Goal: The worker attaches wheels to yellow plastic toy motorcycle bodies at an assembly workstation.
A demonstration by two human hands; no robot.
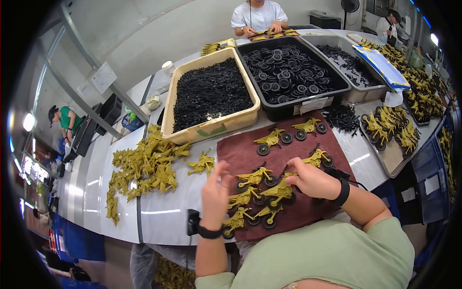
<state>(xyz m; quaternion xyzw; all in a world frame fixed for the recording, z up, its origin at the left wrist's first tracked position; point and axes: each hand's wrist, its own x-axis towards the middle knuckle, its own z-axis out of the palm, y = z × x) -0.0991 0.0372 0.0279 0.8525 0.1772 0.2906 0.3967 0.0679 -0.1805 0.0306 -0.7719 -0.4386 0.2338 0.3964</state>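
Note:
My left hand (215, 197) is raised at the left edge of a dark red cloth (332, 202). Its fingers are loosely bent, apart and slightly smeared, and I see nothing between them. Over the cloth, my right hand (312, 179) pinches a thin black part (283, 170) at the fingertips, just above a yellow toy motorcycle (279, 191) with black wheels. More such motorcycles lie close together below and left of it. One yellow motorcycle (316, 158) sits partly behind my right hand. Farther up the cloth are two others, including a motorcycle (269, 138) with its wheels on.
Left lies a heap of yellow bodies (149, 166), with one loose body (201, 163) beside it. Beyond the cloth stand a cream bin (211, 130) of small black parts and a black bin (276, 113) of wheels. A tray (394, 166) of motorcycles is right; a co-worker (260, 19) sits opposite.

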